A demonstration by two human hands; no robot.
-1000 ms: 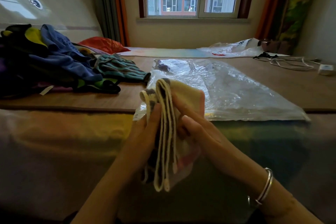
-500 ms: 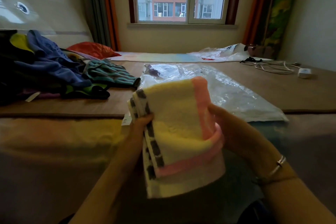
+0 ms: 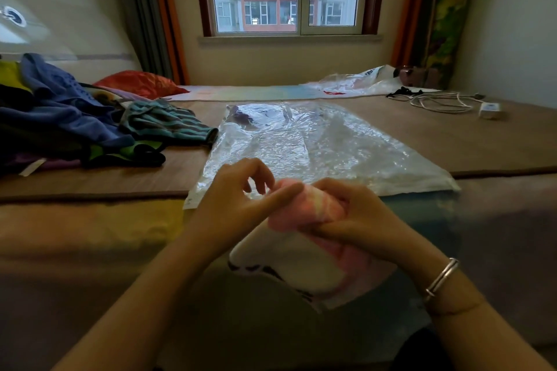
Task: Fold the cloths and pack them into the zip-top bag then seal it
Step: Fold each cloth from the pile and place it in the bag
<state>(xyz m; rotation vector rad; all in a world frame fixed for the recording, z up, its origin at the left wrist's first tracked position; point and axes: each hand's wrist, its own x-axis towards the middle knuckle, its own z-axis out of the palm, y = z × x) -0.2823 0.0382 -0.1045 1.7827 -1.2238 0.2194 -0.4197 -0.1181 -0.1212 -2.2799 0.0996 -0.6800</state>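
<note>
Zip-top bag lies flat before me; clothes pile left of it, cable behind right.

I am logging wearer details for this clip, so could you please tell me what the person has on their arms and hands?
Both forearms are bare, with no sleeves in view. The right wrist carries a plain silver bangle, a smooth metal band that seems to show two parallel strands. The left hand and right hand show no gloves or rings. A thin dark line crosses the right forearm just below the bangle.
</note>
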